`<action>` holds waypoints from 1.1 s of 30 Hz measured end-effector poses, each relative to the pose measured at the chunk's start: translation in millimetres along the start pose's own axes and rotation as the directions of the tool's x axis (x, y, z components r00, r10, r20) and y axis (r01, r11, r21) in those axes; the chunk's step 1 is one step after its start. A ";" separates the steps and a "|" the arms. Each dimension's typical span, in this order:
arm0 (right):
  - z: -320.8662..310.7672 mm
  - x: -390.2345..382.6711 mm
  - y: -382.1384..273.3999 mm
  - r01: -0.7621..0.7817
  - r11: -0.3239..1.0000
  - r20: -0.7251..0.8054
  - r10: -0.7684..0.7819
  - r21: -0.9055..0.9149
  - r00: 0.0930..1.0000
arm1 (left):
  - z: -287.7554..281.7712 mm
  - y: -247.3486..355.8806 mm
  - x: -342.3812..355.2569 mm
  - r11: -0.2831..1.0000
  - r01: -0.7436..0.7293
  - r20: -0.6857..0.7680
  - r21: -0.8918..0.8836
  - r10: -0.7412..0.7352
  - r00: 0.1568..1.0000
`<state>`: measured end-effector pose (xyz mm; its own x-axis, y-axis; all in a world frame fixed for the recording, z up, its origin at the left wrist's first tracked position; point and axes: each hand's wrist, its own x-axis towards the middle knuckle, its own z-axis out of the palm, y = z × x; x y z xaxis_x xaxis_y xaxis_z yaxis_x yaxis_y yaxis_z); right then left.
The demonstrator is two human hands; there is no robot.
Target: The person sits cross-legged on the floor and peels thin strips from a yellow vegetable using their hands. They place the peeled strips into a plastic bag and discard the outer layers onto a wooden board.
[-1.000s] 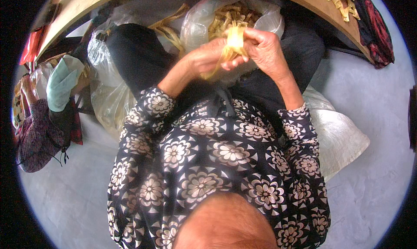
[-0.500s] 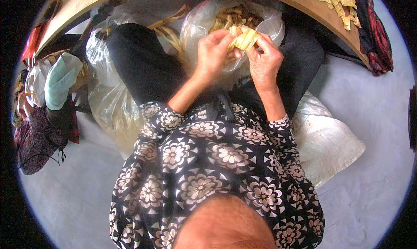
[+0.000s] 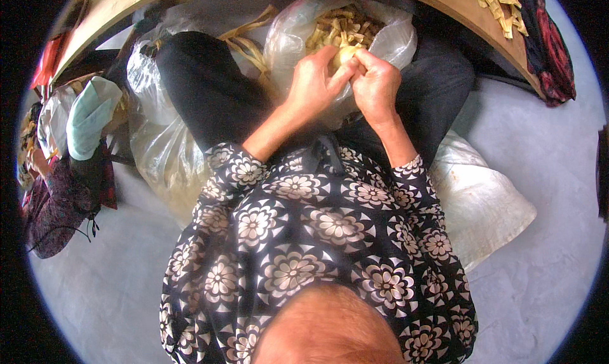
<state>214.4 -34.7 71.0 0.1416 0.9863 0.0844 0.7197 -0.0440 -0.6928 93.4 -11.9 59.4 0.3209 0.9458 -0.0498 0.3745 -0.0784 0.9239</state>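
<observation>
Between my hands is a pale yellow folded strip of dried leaf (image 3: 346, 55), mostly covered by my fingers. My left hand (image 3: 315, 79) closes on its left side, thumb pointing across toward the other hand. My right hand (image 3: 375, 86) pinches its right side, fingers curled in. The two thumbs meet or nearly meet at the strip. Just beyond my hands, a clear plastic bag (image 3: 287, 37) stands open between my knees. It holds a heap of brownish-yellow folded leaf pieces (image 3: 347, 27).
A curved wooden table edge (image 3: 466, 21) arcs across the far side, with yellow strips (image 3: 498, 2) on its right. Long dry strips (image 3: 248, 50) lie left of the bag. Another plastic bag (image 3: 165, 154) is by my left leg, a white sack (image 3: 476, 199) by my right.
My hands have drawn closer together and turned inward over the leaf strip. The strip, broad and plainly visible before, is now smaller and mostly hidden by fingers.
</observation>
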 end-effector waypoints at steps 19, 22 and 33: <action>-32.4 10.5 14.0 -0.304 0.505 0.145 0.330 0.808 0.933 | 2.5 2.0 -16.1 0.391 0.484 0.386 -0.783 -0.305 0.871; -30.0 4.3 15.6 -0.375 0.505 0.272 0.267 0.778 0.924 | -7.7 -2.0 -13.5 0.313 0.602 0.572 -0.735 -0.191 0.798; -19.9 -1.5 22.3 -0.321 0.697 0.166 0.282 0.641 0.945 | -4.5 -13.4 -17.1 0.129 0.703 0.670 -0.700 -0.222 0.708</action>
<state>243.8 -40.3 69.6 0.2242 0.9459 -0.2345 0.0210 -0.2452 -0.9692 79.0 -25.6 49.6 0.7273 0.4758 -0.4946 -0.3347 0.8751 0.3496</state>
